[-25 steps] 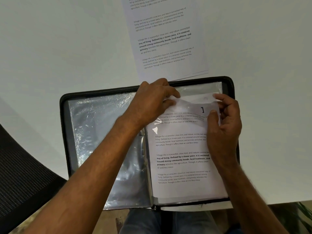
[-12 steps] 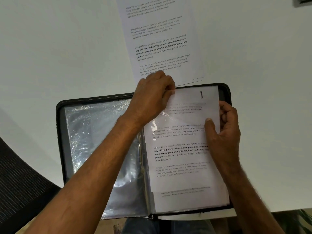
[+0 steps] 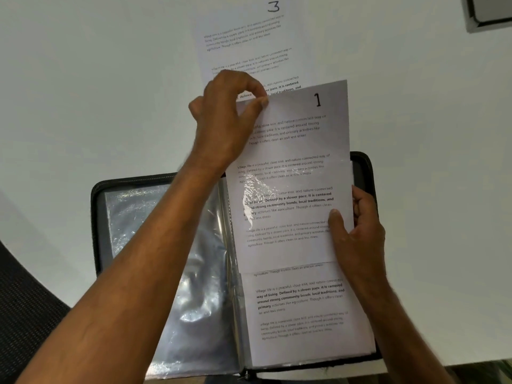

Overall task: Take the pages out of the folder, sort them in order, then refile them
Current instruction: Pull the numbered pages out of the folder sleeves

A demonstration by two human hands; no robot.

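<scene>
A black zip folder [image 3: 95, 217] lies open on the white table, its clear plastic sleeves spread left and right. My left hand [image 3: 225, 120] pinches the top left corner of the page marked 1 [image 3: 293, 151], which sticks about halfway out of the right-hand sleeve. My right hand [image 3: 357, 231] grips the right edge of the sleeve, thumb pressed on its front. Another printed page [image 3: 299, 309] shows in the sleeve below page 1. A page marked 3 [image 3: 243, 42] lies on the table beyond the folder.
The white table [image 3: 83, 79] stretches left and right of the folder. A dark mesh chair [image 3: 25, 314] sits at the lower left. At the top right corner lies a dark-edged flat object [image 3: 490, 12].
Page 1 has slid upward out of the right sleeve, pulled by my left hand from its top corner. My right hand has stayed on the sleeve's right edge, now lower relative to the page.
</scene>
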